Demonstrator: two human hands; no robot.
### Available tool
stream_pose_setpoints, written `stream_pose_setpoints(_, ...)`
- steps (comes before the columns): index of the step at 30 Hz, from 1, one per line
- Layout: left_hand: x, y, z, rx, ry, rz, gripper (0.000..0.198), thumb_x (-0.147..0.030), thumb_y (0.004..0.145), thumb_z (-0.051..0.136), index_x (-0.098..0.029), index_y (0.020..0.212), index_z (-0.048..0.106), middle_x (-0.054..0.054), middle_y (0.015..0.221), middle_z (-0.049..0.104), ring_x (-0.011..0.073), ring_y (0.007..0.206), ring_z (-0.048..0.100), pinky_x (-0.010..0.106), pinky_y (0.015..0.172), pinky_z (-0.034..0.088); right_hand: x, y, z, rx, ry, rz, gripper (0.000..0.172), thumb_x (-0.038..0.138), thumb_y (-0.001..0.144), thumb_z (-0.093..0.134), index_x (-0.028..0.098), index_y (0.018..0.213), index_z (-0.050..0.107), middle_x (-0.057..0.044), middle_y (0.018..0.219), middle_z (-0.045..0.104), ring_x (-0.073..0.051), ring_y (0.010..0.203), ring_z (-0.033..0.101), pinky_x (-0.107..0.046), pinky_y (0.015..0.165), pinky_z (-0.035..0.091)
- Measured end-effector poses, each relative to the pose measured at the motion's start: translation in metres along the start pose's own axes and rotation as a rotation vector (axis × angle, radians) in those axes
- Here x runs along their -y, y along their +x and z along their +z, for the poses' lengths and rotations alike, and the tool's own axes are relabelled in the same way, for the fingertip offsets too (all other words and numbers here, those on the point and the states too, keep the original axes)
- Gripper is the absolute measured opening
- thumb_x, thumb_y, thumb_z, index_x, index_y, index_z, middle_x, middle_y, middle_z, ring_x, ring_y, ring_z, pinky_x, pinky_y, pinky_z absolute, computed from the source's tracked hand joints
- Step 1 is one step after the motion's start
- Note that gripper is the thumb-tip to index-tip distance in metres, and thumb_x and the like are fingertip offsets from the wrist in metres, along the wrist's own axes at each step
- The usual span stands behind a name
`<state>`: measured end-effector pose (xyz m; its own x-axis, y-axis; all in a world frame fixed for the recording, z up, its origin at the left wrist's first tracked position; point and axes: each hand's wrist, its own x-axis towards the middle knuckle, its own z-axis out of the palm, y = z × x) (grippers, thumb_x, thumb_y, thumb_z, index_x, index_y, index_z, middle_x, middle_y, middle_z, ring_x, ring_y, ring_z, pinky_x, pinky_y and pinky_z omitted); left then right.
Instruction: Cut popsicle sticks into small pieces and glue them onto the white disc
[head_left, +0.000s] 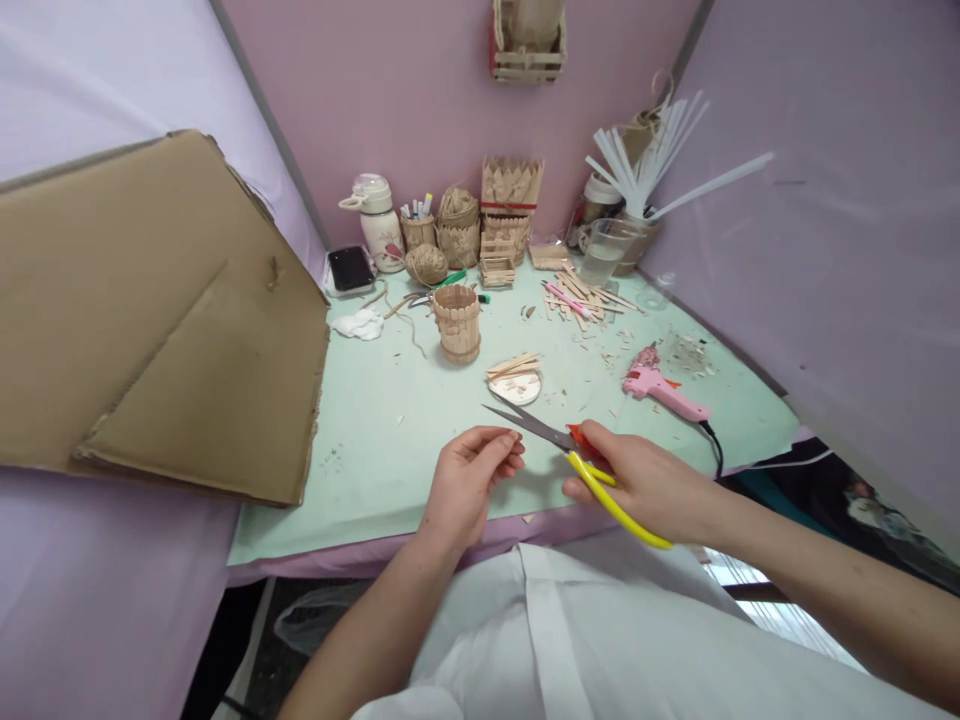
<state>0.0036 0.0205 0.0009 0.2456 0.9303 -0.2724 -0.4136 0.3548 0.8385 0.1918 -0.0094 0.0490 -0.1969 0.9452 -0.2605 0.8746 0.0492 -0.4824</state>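
My right hand grips scissors with yellow handles; an orange-red part shows by the thumb. Their dark blades are slightly parted and point left, above the table's near part. Close by on the left, my left hand is closed, thumb pressed to the fingers near the blades. Whatever it pinches, if anything, is too small or hidden to make out. Beyond the blades lies a round white disc with several thin wooden sticks across it. A small barrel-shaped cup faced with wooden strips stands upright behind them.
A pink glue gun lies on the right, its black cord running off the edge. Loose wooden sticks, twine balls, a bottle and white glue sticks are at the back. Large cardboard stands at left.
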Motion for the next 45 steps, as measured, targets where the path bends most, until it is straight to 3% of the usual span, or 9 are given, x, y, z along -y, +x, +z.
stream_pose_setpoints(10, 0.002, -0.006, 0.004, -0.033, -0.034, 0.044, 0.008, -0.021, 0.069, 0.065, -0.014, 0.071, 0.065, 0.001, 0.066, 0.061, 0.0084, 0.060, 0.056, 0.019, 0.056, 0.043, 0.000, -0.011, 0.008, 0.000, -0.160, 0.032, 0.038, 0.060, 0.077, 0.048, 0.024, 0.084, 0.042, 0.000, 0.070, 0.059, -0.017, 0.055, 0.052, -0.025, 0.047, 0.025)
stream_pose_setpoints(45, 0.007, -0.009, 0.009, -0.026, -0.051, 0.025, 0.008, -0.023, 0.068, 0.067, -0.015, 0.070, 0.065, 0.000, 0.064, 0.062, 0.0087, 0.060, 0.056, 0.020, 0.058, 0.044, 0.000, -0.016, 0.010, 0.035, -0.141, 0.022, 0.034, 0.057, 0.081, 0.046, 0.024, 0.081, 0.037, 0.000, 0.066, 0.058, -0.017, 0.051, 0.050, -0.025, 0.047, 0.023)
